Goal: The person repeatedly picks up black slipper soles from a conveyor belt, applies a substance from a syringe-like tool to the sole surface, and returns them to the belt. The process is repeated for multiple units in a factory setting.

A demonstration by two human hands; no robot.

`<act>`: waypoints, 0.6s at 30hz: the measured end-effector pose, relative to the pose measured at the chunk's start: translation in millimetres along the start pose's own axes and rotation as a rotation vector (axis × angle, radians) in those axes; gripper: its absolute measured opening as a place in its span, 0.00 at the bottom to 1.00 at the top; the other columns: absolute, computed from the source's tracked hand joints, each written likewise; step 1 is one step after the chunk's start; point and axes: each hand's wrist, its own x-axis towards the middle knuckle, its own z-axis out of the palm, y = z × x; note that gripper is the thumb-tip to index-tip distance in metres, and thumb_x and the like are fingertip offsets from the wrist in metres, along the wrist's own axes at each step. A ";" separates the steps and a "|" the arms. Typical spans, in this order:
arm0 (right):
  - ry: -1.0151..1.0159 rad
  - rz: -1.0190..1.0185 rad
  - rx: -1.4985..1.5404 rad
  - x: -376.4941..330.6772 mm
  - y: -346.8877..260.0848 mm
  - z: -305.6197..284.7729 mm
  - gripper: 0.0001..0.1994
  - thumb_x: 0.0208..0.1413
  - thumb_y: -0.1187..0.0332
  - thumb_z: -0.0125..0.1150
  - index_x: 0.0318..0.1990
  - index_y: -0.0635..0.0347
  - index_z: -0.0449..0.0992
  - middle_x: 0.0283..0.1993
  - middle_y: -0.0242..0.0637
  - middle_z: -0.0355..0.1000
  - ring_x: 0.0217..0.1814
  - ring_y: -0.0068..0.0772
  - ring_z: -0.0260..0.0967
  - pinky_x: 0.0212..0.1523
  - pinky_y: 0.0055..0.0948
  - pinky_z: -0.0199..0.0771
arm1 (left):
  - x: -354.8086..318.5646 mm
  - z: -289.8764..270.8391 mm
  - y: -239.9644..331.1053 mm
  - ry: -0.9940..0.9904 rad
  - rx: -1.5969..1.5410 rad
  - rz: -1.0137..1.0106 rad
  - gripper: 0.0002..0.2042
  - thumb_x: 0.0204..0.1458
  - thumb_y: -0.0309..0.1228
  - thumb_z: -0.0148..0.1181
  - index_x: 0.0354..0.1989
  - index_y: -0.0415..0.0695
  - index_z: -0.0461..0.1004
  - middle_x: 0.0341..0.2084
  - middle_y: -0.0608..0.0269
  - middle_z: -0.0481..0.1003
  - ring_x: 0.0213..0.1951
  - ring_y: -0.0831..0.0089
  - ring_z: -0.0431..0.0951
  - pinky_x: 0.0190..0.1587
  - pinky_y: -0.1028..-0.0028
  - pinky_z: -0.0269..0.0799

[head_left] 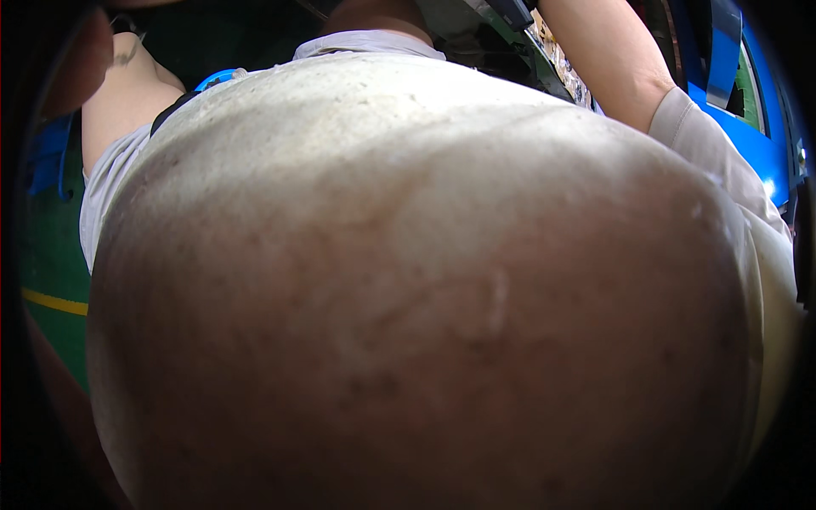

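Pale worn garment (425, 255), near | likely light, soft; hold at right edge (753, 340) | own hands unseen; fingers: cannot tell

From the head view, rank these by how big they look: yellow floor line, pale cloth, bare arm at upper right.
1. Pale cloth
2. Bare arm
3. Yellow floor line
Apparent size only: the cloth seems close to the camera.

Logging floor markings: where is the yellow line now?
The yellow line lies at the head view's left, on the green floor, beside the large pale cloth.
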 end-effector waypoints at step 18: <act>-0.002 -0.003 -0.011 -1.1 12.1 -3.2 0.08 0.60 0.61 0.74 0.35 0.54 0.85 0.25 0.32 0.77 0.18 0.25 0.68 0.19 0.29 0.67 | -2.4 -4.9 -10.1 -0.006 -0.004 -0.019 0.25 0.62 0.40 0.65 0.59 0.31 0.75 0.52 0.47 0.80 0.52 0.56 0.81 0.60 0.61 0.72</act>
